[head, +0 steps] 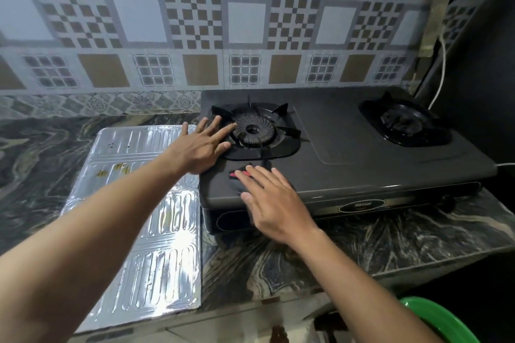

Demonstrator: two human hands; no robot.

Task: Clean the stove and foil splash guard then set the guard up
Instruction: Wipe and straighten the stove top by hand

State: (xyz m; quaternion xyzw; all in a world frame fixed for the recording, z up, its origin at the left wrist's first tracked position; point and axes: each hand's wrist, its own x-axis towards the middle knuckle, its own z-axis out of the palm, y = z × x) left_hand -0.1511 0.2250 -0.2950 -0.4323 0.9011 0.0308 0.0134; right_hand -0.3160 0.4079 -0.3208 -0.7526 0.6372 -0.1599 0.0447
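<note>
A black two-burner gas stove (362, 153) stands on the marbled counter (278, 264) against the tiled wall. My left hand (200, 145) lies flat with spread fingers on the stove's left edge, fingertips reaching the left burner (255, 129). My right hand (274, 203) presses a dark cloth with a pink strip (240, 174) onto the stove's front left corner; most of the cloth is hidden under the palm. The foil splash guard (156, 245) lies flat on the counter left of the stove, with yellowish stains (114, 170) on its upper panels.
The right burner (404, 121) sits near a dark wall on the right. A white cable (441, 72) runs down behind the stove's far right corner. A green basin (443, 320) shows below the counter edge at the bottom right.
</note>
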